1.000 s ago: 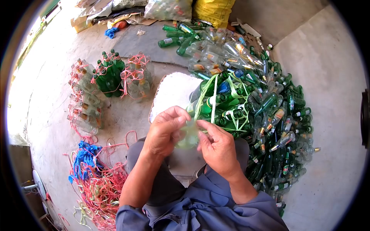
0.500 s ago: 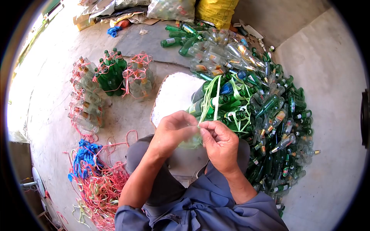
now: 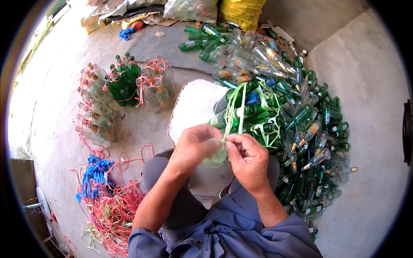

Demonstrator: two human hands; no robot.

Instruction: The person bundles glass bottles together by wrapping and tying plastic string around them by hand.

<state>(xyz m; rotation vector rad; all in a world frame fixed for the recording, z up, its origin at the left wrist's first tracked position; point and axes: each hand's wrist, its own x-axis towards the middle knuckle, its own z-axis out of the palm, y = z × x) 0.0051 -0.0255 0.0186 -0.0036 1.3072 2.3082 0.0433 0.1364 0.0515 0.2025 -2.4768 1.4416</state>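
Note:
Both hands meet in front of my lap at a length of pale green plastic string (image 3: 233, 112). My right hand (image 3: 248, 158) pinches the string between thumb and forefinger. Closed around it beside the right is my left hand (image 3: 194, 145), its thumb smeared by motion. Loose green string (image 3: 217, 158) hangs blurred below the fingers. Further up, the string runs over a bundle of green bottles (image 3: 251, 112) lying just beyond my hands. More string crosses the bottle necks. A white board (image 3: 193, 101) lies on the floor behind my left hand.
Loose green and clear bottles (image 3: 307, 146) are heaped on the right against the wall. On the left stand bottle bundles (image 3: 122, 86) tied with pink string. A tangle of pink string (image 3: 118, 210) and blue strips (image 3: 95, 176) lies at lower left. Sacks (image 3: 241, 13) stand at the back.
My hands stay together at the string, shifted very slightly. The left thumb is blurred in both frames, and the bottles keep their places.

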